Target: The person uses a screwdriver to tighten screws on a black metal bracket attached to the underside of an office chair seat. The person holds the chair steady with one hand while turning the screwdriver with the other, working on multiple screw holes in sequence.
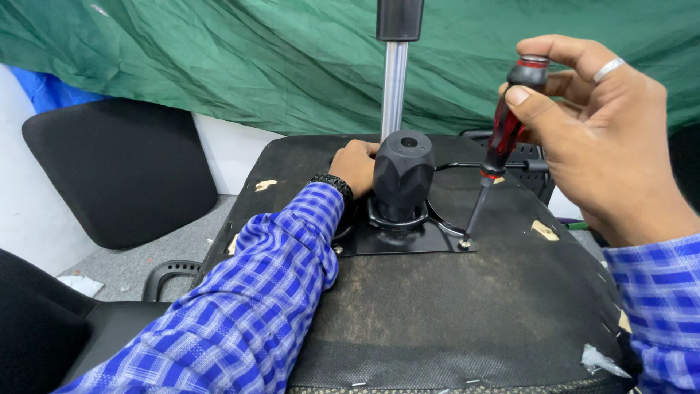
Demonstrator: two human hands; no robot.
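The right hand (598, 124) is raised, its fingertips and thumb clamped in a grip on the red-and-black handle of a screwdriver (503, 142). The tool leans slightly, with its tip on a screw (464, 244) at the right front corner of the black plate (408, 241). The left hand (355, 166) reaches forward across the upturned seat (452, 321), forearm lying on it, fingers curled beside the black mechanism (402, 175); whether that grip holds anything cannot be told. A metal column (394, 87) rises behind.
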